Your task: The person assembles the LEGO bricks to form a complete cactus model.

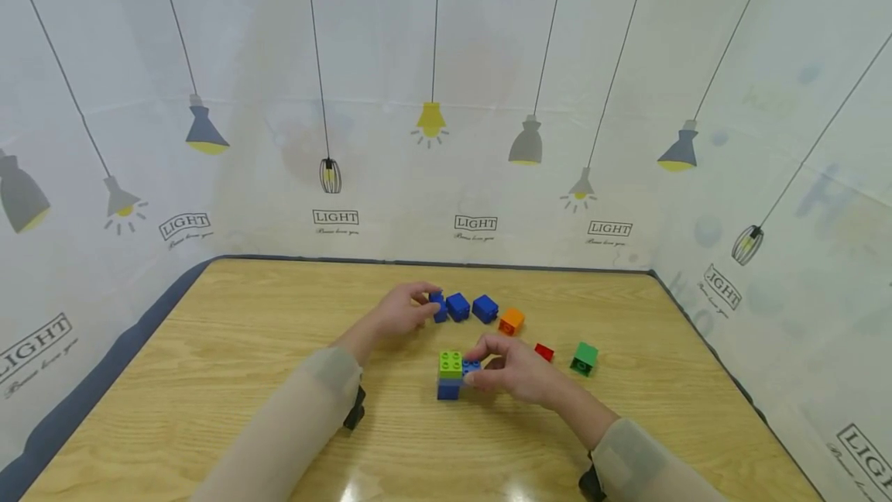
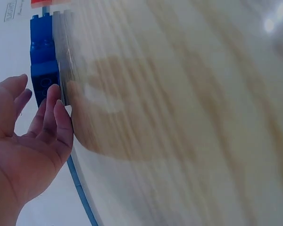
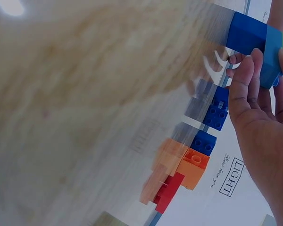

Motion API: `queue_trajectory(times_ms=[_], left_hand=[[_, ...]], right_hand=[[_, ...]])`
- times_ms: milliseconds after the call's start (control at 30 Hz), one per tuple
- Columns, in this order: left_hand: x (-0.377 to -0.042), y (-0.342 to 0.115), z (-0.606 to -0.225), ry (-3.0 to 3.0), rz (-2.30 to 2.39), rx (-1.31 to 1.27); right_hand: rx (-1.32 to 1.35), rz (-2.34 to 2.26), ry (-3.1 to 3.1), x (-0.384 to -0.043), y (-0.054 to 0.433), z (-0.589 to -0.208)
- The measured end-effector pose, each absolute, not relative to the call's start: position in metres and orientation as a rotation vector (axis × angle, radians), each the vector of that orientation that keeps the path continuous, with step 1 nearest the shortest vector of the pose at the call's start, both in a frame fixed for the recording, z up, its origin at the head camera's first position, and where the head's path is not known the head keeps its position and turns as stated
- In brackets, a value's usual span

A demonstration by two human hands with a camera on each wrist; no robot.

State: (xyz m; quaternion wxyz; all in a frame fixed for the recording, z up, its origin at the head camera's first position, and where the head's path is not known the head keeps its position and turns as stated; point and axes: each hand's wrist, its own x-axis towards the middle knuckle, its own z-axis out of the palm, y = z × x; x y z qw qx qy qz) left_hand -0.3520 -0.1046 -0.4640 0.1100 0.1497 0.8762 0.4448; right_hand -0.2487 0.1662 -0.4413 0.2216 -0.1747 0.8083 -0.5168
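Observation:
My right hand (image 1: pixel 519 370) pinches a blue brick (image 1: pixel 472 367), studs up, between thumb and fingers. It sits right beside the lime green brick (image 1: pixel 450 362), which tops a small stack with a darker blue brick (image 1: pixel 448 390) at the bottom. In the right wrist view, a lighter blue piece (image 3: pixel 272 56) lies between that dark blue base and the green. Farther back, my left hand (image 1: pixel 406 308) is at the leftmost blue brick (image 1: pixel 439 308) of a row. The left wrist view has its fingertips (image 2: pixel 53 89) overlapping this brick, with a narrow gap beside the thumb.
Two more blue bricks (image 1: pixel 458 306) continue the back row, followed by an orange brick (image 1: pixel 512 321). Right of my right hand lie a red brick (image 1: pixel 544 352) and a green brick (image 1: pixel 584 359). A lamp-printed curtain (image 1: pixel 390 200) surrounds the wooden table (image 1: pixel 279 300).

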Motion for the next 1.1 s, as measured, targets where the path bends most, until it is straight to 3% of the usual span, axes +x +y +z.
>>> queue_trajectory(times_ms=[1100], left_hand=[[-0.346, -0.122, -0.454, 2.613, 1.233, 0.377]], right_hand=[[-0.485, -1.411, 2.256, -0.251, 0.166, -0.444]])
